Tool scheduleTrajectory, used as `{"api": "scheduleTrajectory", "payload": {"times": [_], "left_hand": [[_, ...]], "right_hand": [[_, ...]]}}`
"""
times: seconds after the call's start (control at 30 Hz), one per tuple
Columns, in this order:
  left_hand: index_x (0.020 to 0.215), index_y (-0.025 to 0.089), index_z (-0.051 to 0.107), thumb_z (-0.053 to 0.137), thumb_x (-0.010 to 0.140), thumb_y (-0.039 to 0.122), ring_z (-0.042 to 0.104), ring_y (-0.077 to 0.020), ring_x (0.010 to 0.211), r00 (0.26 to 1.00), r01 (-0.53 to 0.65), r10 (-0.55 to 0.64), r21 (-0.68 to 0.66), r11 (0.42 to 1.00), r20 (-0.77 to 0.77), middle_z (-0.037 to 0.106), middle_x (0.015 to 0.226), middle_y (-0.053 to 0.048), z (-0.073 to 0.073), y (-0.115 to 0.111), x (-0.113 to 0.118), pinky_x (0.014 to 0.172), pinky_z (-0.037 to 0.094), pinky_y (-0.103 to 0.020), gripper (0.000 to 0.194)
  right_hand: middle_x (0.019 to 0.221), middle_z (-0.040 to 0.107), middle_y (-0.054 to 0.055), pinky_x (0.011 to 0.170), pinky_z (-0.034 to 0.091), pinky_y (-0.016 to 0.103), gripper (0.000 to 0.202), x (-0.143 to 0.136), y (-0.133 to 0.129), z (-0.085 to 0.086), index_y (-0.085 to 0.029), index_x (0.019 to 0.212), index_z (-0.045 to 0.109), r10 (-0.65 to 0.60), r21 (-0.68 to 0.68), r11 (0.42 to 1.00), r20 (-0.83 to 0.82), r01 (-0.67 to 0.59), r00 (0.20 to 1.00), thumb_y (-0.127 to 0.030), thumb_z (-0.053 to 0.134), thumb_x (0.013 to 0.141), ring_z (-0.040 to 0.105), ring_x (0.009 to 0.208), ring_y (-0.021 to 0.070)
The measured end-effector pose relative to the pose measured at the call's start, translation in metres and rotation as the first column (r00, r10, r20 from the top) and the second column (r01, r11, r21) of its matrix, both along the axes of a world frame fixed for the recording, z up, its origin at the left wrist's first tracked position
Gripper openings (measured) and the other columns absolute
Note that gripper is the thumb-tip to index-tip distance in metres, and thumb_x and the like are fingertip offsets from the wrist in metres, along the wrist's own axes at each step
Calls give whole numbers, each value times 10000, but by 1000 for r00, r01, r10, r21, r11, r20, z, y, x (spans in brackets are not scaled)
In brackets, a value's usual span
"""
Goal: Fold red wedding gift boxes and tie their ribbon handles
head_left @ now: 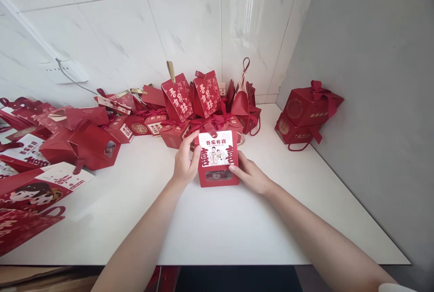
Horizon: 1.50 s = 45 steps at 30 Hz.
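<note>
A red gift box with a white printed front panel, a drawn couple and a small clear window is upright between my hands, in the middle of the white table. A dark red ribbon pokes out at its top. My left hand grips its left edge, thumb toward the front. On the right side, my right hand holds it with the thumb on the front panel near the window; its other fingers are hidden behind the box. Directly behind it sit red boxes with ribbon bows.
Two red boxes are stacked at the right by the grey partition. A pile of red gift boxes covers the left side. Two tall boxes stand by the tiled wall, which has a socket with a cable.
</note>
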<state>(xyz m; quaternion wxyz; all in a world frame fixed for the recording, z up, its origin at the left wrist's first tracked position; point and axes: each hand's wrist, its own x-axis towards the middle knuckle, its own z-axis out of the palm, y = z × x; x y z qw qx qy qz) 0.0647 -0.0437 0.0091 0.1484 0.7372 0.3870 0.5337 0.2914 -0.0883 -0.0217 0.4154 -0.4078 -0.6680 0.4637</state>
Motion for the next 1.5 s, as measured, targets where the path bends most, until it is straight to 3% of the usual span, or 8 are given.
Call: {"api": "scheduleTrajectory", "payload": {"times": [0.27,0.37,0.53,0.6,0.67,0.73,1.13,1.5], "left_hand": [[1240,205,404,444,964,409,626,-183,894,997,5,-7,17,1000,80,605,1063,-104,-13,-4,8,803,498,-315,345],[1248,215,395,433,972,374,624,-172,858,994,10,-15,44,999,108,609,1005,-84,-23,-4,10,792,495,-305,320],[1467,233,249,457,949,450,544,-256,1226,990,121,-117,-44,992,82,508,1390,-138,-38,8,3,1034,438,-398,598],[1462,211,325,422,944,521,530,-285,1259,983,185,-180,-258,948,44,503,1425,-131,-43,15,0,1057,432,-427,612],[1378,184,475,385,942,566,571,-296,1214,971,219,-239,-485,846,22,579,1355,-120,-45,20,-3,1039,456,-441,587],[1326,171,538,412,925,588,572,-302,1218,960,242,-279,-601,762,32,612,1320,-109,-43,24,-5,1044,461,-440,592],[1343,217,540,709,794,430,480,-313,1326,858,475,-471,-669,571,207,529,1423,-91,-19,30,-31,1119,393,-473,613],[1313,220,582,671,807,495,486,-307,1322,893,403,-433,-647,647,123,538,1415,-64,-22,31,-29,1126,385,-450,583]], "right_hand": [[1368,569,41,1057,445,461,527,-1,-1,1,-294,1395,422,8,-26,1000,-22,-9,1000,-507,542,928,557,1233,268],[1410,531,56,1076,433,475,682,3,2,-3,-292,1453,353,74,-51,996,-81,-78,994,-477,651,867,527,1269,272],[1501,420,73,1127,385,491,948,12,5,-2,-287,1523,223,222,-26,974,-87,-225,971,-401,781,765,416,1368,283],[1501,421,67,1146,360,494,914,12,7,0,-285,1530,208,195,6,981,-68,-195,978,-416,744,802,414,1370,279],[1488,439,63,1146,364,491,864,11,9,0,-279,1532,207,163,42,986,-66,-160,984,-437,698,839,439,1352,277],[1472,461,61,1134,383,484,820,10,11,-1,-275,1528,232,135,67,989,-53,-132,989,-450,670,858,463,1332,278],[1487,452,12,1158,328,468,534,15,16,-8,-295,1459,406,5,87,996,82,-12,997,-523,429,976,410,1377,253],[1454,494,3,1144,334,409,503,16,19,-13,-287,1431,435,-61,63,996,74,57,995,-520,416,985,446,1343,221]]}}
